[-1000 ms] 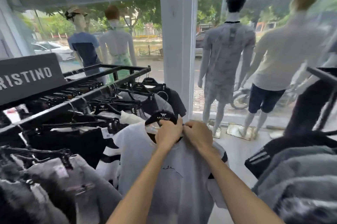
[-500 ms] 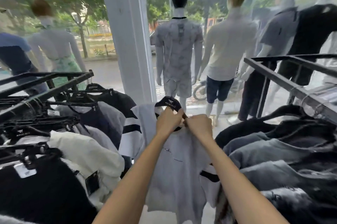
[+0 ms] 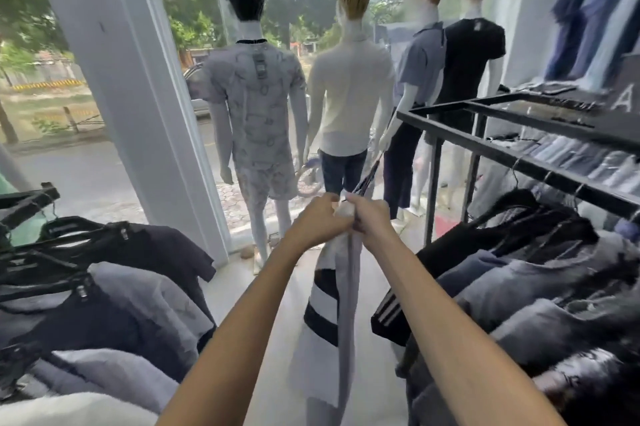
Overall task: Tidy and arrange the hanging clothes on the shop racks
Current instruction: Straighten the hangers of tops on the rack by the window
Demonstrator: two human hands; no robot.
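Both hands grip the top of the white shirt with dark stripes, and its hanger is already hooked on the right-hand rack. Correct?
Not quite. Left hand and right hand do grip the top of the white shirt with dark stripes, but its hanger is not on the right-hand rack: the head view shows it free in the air, in the aisle.

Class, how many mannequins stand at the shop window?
4: patterned grey outfit beside the pillar, cream shirt next, then blue shirt, and black T-shirt rightmost. Others may be hidden left.

Bare forearms (image 3: 242, 314) and hands (image 3: 317, 219)
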